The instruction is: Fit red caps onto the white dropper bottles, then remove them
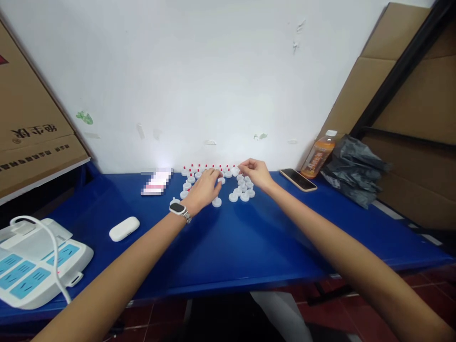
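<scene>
My left hand, wearing a watch at the wrist, reaches over the small white caps. Its thumb and fingers are curled around a white cap, partly hidden by the fingertips. My right hand is closed in a pinch at the edge of another whitish cap, close to the wall. Rows of white caps with red tips stand behind and left of my left hand, some covered by it. Plain white caps lie grouped below my right hand. One single cap sits between the groups.
A blue table runs along the white wall. On the left are a white power strip with a cable, a white earphone case and a blurred-out item. To the right are a phone, a drink bottle and a dark plastic bag.
</scene>
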Motion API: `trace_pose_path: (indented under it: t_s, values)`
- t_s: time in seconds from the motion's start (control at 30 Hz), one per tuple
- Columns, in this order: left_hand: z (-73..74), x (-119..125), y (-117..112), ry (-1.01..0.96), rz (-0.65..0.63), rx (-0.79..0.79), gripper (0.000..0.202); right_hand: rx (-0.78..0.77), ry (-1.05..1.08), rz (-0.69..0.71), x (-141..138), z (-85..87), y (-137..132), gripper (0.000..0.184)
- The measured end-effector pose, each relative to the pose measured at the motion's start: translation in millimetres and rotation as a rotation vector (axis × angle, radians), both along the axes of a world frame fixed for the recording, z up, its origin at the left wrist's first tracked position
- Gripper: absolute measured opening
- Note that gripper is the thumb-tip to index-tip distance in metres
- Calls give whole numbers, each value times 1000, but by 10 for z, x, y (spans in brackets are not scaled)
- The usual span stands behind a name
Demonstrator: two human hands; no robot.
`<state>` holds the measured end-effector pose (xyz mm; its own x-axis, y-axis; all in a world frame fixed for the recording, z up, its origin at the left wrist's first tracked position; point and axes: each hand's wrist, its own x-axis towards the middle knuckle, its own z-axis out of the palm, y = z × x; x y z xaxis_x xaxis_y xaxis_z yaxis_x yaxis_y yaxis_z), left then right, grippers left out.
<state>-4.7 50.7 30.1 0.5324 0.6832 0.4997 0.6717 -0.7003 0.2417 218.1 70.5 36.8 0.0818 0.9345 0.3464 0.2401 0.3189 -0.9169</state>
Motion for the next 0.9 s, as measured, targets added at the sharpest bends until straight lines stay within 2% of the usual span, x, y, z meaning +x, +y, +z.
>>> trace_pose_path:
  t_s: [0.17, 0.33, 0.43, 0.53, 0.63, 0.7, 0.83, 0.9]
  values:
    - [-28, 236, 439, 131, 112, -80, 21, 13, -170, -46, 5, -62, 159, 8]
    - [-100, 285, 586, 89, 118, -135, 18, 10, -353, -75, 36, -64, 195, 7]
    - [-72, 221, 536, 65, 58, -172, 18, 23, -437, -56, 13, -43, 233, 8]
    - [-19, 130, 402, 50, -28, -280, 18, 43, -551, -16, -67, -24, 300, 10]
    - [10, 62, 262, 19, -42, -339, 17, 37, -685, 44, -191, -14, 390, 14]
    - [14, 27, 203, -27, -30, -326, 18, 19, -778, 61, -282, -13, 449, 16]
    - [25, -81, 144, -138, -6, -254, 34, -2, -926, 49, -421, -26, 534, 19]
    - [28, -172, 100, -187, 20, -224, 34, -2, -966, 44, -452, -40, 563, 19]
